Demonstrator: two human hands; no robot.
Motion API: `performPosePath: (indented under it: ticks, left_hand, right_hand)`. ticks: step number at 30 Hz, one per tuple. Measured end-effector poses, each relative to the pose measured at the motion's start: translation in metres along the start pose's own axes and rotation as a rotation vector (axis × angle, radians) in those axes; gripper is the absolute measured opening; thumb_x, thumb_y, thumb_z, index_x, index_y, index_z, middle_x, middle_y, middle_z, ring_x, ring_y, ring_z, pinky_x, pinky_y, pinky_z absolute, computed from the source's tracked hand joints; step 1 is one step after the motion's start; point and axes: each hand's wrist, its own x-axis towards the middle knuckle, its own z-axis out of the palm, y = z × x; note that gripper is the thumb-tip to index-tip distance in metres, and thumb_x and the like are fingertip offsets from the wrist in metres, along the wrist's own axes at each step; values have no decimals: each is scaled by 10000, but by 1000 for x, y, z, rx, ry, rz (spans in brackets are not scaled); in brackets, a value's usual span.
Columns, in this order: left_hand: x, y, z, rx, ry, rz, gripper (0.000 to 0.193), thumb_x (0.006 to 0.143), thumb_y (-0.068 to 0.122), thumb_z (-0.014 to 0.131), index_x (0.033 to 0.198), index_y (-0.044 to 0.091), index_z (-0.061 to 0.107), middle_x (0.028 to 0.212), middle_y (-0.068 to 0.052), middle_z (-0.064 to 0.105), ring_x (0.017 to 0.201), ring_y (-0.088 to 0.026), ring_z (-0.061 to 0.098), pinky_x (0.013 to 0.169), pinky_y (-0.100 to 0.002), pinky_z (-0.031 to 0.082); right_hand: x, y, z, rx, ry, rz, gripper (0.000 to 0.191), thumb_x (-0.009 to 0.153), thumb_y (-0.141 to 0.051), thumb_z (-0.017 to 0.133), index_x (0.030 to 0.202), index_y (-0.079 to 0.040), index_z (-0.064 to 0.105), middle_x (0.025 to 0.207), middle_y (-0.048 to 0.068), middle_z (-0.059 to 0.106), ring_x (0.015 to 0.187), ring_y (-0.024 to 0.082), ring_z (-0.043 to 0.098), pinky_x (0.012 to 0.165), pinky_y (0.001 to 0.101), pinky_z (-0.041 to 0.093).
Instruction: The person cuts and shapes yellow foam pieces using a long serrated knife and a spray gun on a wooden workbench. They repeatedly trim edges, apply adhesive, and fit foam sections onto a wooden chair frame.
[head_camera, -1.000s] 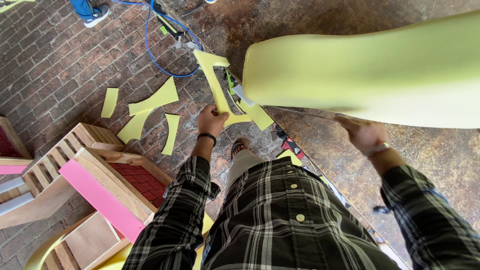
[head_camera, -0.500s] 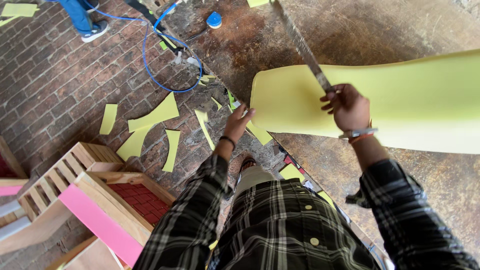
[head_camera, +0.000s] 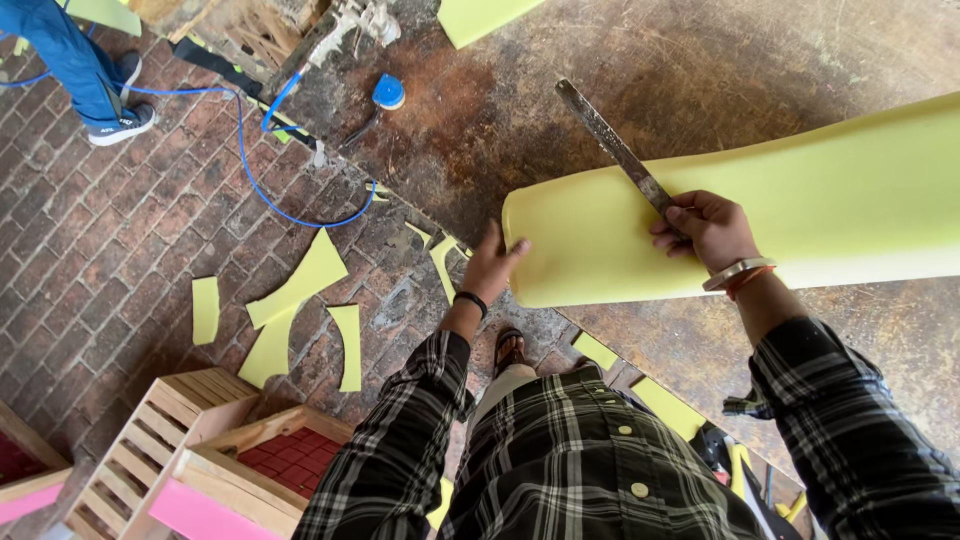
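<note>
A large yellow-green foam sheet (head_camera: 800, 200) lies across the stained brown work table (head_camera: 560, 100), its rounded end hanging past the table's edge. My right hand (head_camera: 708, 230) rests on top of the foam, shut on the handle of a long rusty blade (head_camera: 612, 145) that points away over the table. My left hand (head_camera: 492, 262) touches the rounded left end of the foam, fingers spread against its edge. A black band sits on my left wrist, a metal bangle on my right.
Cut foam scraps (head_camera: 295, 310) lie on the brick floor. Wooden crate frames, one with a pink panel (head_camera: 190, 450), stand at lower left. A blue hose (head_camera: 250, 150) loops near another person's leg and shoe (head_camera: 95, 90). A blue-capped tool (head_camera: 385, 95) lies on the table.
The long foam strip my left hand held a second ago is gone from it; that hand now presses the sheet's end. My right hand has taken the blade and laid it on the foam.
</note>
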Motion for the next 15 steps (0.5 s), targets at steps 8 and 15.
performPosePath:
  ticks: [8,15]
  left_hand:
    - [43,23,30,187,55,174,1042,875,596,682,1655,80,223,1442,-198,636,1288,-343,655,1065,-439,553]
    - [-33,12,15,-513,-187,-154,1119,861,599,696,1637,95,67,1643,-232,311,1499,-379,360,1198,-539,296]
  right_hand:
    - [-10,12,-5,31,45,-14,196,1056,-98,596,1191,37,641,944,135,739,745,183,700,642,325,575]
    - [-20,10,-2,63,44,-30,181,1061,-108,589,1180,19,638,947,116,743,767,182,721,636,326,585]
